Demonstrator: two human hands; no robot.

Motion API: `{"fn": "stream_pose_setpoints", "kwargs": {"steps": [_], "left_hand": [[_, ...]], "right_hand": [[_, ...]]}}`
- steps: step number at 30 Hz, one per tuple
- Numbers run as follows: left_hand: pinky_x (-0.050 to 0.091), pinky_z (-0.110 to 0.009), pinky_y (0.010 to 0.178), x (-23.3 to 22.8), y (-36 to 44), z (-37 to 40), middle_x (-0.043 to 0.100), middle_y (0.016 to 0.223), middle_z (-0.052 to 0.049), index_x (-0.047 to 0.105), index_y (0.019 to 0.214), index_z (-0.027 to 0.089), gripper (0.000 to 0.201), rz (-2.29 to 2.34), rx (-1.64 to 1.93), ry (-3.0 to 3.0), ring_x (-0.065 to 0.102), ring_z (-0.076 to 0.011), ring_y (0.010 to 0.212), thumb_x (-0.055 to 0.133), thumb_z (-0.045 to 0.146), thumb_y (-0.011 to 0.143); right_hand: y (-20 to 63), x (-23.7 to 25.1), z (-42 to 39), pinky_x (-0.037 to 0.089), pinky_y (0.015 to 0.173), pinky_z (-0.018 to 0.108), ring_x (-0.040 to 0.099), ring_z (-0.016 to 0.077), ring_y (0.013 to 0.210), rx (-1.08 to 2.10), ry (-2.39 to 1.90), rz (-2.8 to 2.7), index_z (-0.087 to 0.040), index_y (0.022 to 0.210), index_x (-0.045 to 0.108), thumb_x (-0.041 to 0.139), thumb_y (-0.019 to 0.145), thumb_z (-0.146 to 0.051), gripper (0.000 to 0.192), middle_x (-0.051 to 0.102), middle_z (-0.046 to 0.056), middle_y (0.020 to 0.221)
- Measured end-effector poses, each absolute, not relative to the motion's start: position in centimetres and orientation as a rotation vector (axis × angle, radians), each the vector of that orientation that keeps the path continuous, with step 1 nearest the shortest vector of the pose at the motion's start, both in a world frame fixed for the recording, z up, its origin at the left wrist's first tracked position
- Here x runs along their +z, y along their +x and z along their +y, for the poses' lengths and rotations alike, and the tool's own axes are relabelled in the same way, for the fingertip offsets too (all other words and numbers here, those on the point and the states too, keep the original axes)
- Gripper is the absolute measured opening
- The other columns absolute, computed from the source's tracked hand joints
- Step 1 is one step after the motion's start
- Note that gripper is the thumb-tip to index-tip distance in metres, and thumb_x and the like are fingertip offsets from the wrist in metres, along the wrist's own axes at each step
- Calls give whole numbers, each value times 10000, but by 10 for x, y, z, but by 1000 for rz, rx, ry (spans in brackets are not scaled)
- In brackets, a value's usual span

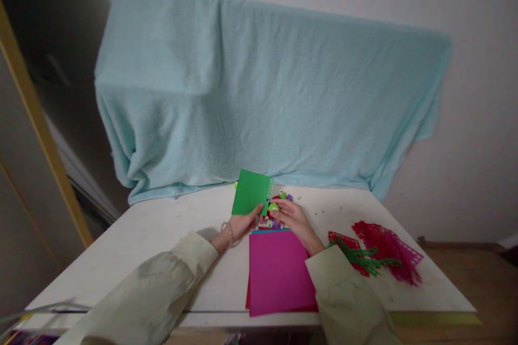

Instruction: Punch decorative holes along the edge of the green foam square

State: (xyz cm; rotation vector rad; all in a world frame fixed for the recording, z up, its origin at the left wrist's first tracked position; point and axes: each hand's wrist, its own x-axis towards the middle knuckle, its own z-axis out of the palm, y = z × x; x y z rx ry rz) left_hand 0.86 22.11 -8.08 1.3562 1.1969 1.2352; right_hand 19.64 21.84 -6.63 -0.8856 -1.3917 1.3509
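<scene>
clearly, the held sheet is green (one edge hole-punched).

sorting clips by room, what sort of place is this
Looks like a tabletop craft spot, perhaps at home: a held green sheet, a stack of coloured sheets, and a heap of red and green pieces with punched holes.

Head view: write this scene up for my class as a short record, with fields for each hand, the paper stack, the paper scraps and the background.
Left hand: holds a green sheet, holes along its right edge
Right hand: fingers around what looks like a lime-green craft punch
Paper stack: magenta on top, red and blue edges showing beneath
Scraps: perforated red, magenta and green strips, right of the stack
Background: light-blue towel behind the white table
</scene>
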Motion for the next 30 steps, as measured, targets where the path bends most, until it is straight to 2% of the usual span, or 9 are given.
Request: {"fn": "stream_pose_setpoints", "kwargs": {"steps": [4,12,17,27,30], "left_hand": [[348,-280,524,-85,11,221,454,383,3,546,446,195,502,1238,1111,1471,402,-116,378,533,537,814],[338,-275,505,-96,7,226,502,434,-14,622,534,177,571,1236,1034,1521,421,-115,386,418,608,848],[333,-266,488,-98,7,229,484,429,-7,616,535,169,576,1273,1010,1493,431,-112,396,430,627,830],[326,-255,475,-92,11,223,464,448,24,485,537,177,525,1319,1039,1516,404,-101,395,463,621,816],[326,-258,480,-91,11,222,473,451,22,487,536,180,524,1330,1033,1504,406,-103,399,468,626,809]], "right_hand": [[196,-70,220,509,737,250,650,160,843,1357,-879,-1397,-215,1003,664,759,669,-290,355,687,29,946],[196,-68,220,502,668,237,650,141,736,1347,-889,-1378,-204,1011,656,746,688,-317,353,692,29,897],[197,-72,223,494,642,233,635,130,684,1323,-898,-1380,-194,1045,630,729,714,-328,371,680,15,819],[196,-71,221,499,671,248,641,149,760,1362,-908,-1402,-200,1016,631,749,686,-343,378,674,33,917],[196,-72,222,502,693,254,642,153,789,1356,-912,-1420,-202,1019,630,747,688,-340,377,668,42,977]]}}
